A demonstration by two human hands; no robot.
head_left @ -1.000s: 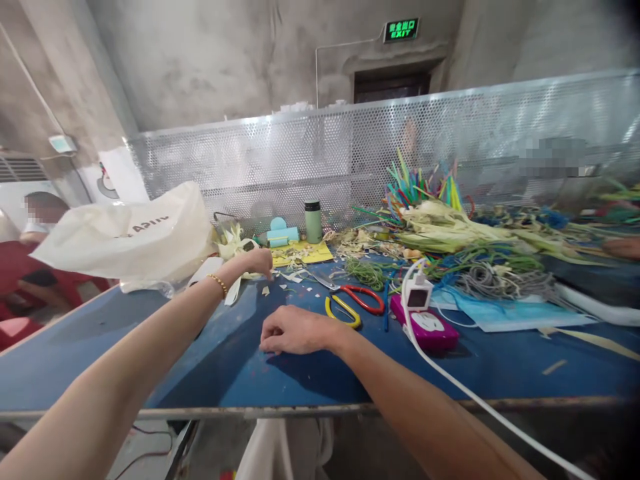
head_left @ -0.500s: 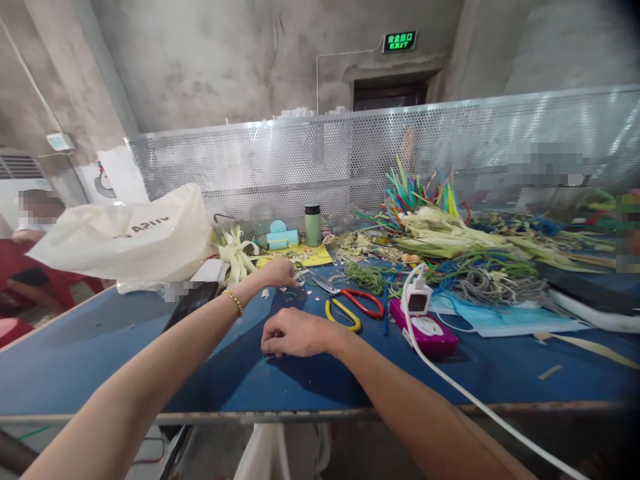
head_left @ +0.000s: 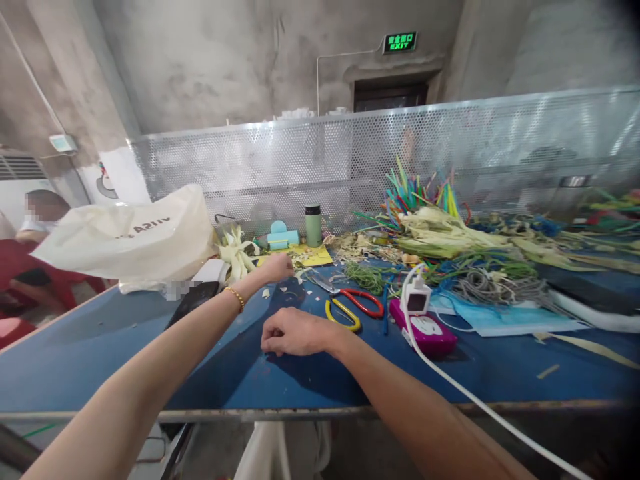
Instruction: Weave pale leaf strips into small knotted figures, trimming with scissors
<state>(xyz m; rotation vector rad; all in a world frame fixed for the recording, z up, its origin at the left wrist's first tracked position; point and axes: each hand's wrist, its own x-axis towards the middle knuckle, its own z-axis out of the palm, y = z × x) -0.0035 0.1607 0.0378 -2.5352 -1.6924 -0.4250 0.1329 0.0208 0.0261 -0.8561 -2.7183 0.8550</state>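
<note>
My left hand (head_left: 279, 267) reaches far out over the blue table (head_left: 100, 347), fingers curled among small pale husk scraps (head_left: 287, 285) near a yellow sheet (head_left: 305, 255); what its fingertips hold is hidden. A gold bracelet (head_left: 235, 298) circles that wrist. My right hand (head_left: 295, 331) rests on the table nearer to me, fingers curled under with nothing visible in them. Scissors with red and yellow handles (head_left: 350, 303) lie just right of it.
A purple power strip (head_left: 425, 330) with a white charger and cable lies to the right. Piles of husks, coloured strips and wires (head_left: 450, 247) fill the far right. A white bag (head_left: 130, 237), dark phone (head_left: 193, 300), green flask (head_left: 313, 225) and perforated metal screen (head_left: 350, 160) stand behind. A person sits far left.
My left hand moved right from the husk bundle to the scraps by the yellow sheet, uncovering the phone. My right hand stayed put.
</note>
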